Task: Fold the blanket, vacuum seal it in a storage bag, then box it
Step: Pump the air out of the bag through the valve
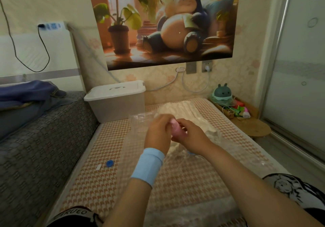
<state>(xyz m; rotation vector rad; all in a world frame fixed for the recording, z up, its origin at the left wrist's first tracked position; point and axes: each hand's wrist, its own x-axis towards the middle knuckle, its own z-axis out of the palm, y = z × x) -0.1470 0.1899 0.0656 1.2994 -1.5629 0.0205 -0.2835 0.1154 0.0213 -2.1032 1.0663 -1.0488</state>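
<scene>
A folded white blanket [182, 111] lies inside a clear plastic storage bag [233, 153] spread on the patterned mattress [98, 179]. Both hands meet above the bag around a small pink pump [176, 130]. My left hand [157, 132], with a blue wristband, grips the pump's upper part. My right hand [190, 135] holds its lower part from the right. The pump's bottom end and the bag's valve are hidden behind my hands. A blue valve cap [110, 163] and a small white clip [98, 167] lie on the mattress to the left.
A translucent lidded storage box [115, 101] stands at the far left corner of the mattress. A grey sofa [40, 147] with blue bedding runs along the left. A wooden stool [253, 127] and a basket of toys [228, 107] sit at the right by a sliding door.
</scene>
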